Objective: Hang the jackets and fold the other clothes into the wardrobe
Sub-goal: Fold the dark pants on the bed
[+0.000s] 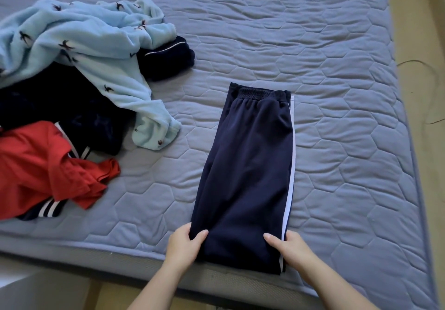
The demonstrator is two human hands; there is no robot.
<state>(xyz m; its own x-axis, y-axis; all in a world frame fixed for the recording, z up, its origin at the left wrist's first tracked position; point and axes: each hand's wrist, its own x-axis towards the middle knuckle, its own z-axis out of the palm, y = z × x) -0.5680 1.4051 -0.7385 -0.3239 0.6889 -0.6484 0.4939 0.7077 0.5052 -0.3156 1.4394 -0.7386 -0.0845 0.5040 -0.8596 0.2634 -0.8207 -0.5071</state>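
While the navy track pants [245,165] lie folded lengthwise on the mattress [337,57], the left grip [186,242] and right grip [290,247] each pinch one near corner.

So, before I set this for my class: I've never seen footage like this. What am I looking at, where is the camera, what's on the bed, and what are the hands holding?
There is no machine here: a person works with bare hands. The single picture comes from a camera worn on their head, looking forward and down, so only their forearms and hands show. The surface is a blue quilted mattress. Lying lengthwise on it are navy trousers with a white side stripe, folded leg on leg, with the elastic waistband at the far end. The left hand and right hand each pinch the near end, thumbs on top. To the left is an unsorted pile: a light blue fleece garment with small dark prints, a red garment and dark clothes beneath them.
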